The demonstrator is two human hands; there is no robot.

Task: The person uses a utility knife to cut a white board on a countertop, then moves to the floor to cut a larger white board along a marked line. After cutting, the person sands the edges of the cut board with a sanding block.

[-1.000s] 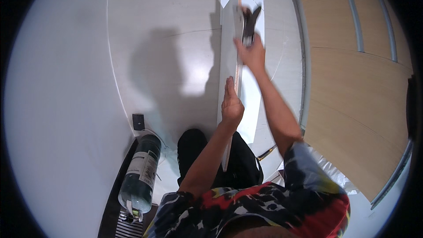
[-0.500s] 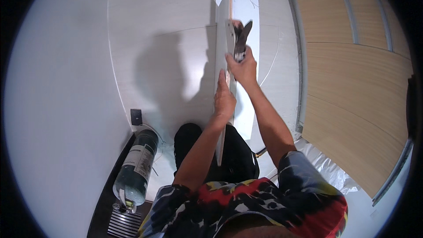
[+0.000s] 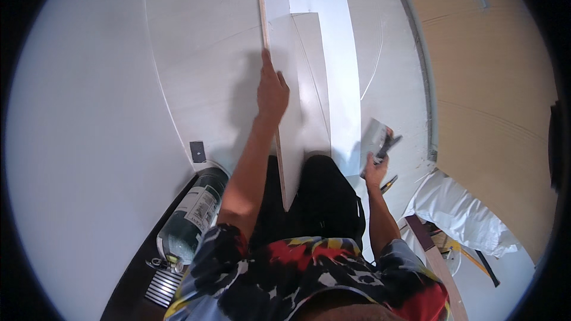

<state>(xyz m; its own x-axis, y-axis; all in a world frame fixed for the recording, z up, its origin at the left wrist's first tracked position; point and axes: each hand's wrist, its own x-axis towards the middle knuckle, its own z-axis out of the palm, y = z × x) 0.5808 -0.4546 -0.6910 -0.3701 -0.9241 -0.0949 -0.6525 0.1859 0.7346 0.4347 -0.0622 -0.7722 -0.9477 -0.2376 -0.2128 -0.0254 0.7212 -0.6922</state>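
Note:
A long white board (image 3: 288,101) stands on edge between my knees, its bare brown edge facing up. My left hand (image 3: 272,92) grips that upper edge about midway, the thumb on the board's right face. Off to the right, low by my right knee, my right hand (image 3: 376,169) is closed around a hand plane (image 3: 377,138). The plane has a grey metal body and a dark handle, slightly smeared by motion. It is apart from the board. Beneath and right of the board lies a flat white panel (image 3: 342,71) on the floor.
A dark green gas cylinder (image 3: 184,220) lies at the lower left, beside the white wall (image 3: 89,113). Light wood cabinet fronts (image 3: 482,83) line the right. Near my right side are a yellow-and-black tool (image 3: 389,184), white plastic sheeting (image 3: 464,214) and a hammer-like tool (image 3: 488,268).
The plane has left the board's edge and swung right and toward me in my right hand. My left hand has moved forward and left along the board, which leans and sits further left.

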